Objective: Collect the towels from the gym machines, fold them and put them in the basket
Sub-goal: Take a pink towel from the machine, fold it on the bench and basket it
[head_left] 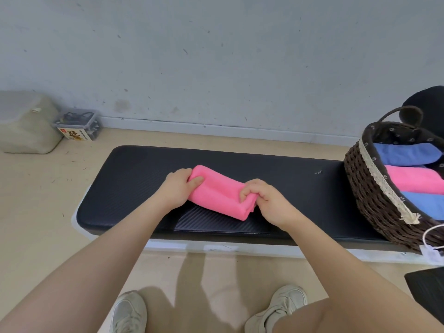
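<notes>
A folded pink towel (221, 192) is gripped at both ends on the bench (134, 169), by the left hand (179, 186) at 9 o'clock and the right hand (266, 200) at 3; the basket (374, 195) stands further toward 3

I read this as a plain gym room: a black padded bench (240, 164) runs across the middle on a tan floor (36, 200), with a scuffed grey wall (216, 56) at twelve o'clock. At ten o'clock a clear plastic box (78, 124) of oddments sits against the wall.
</notes>
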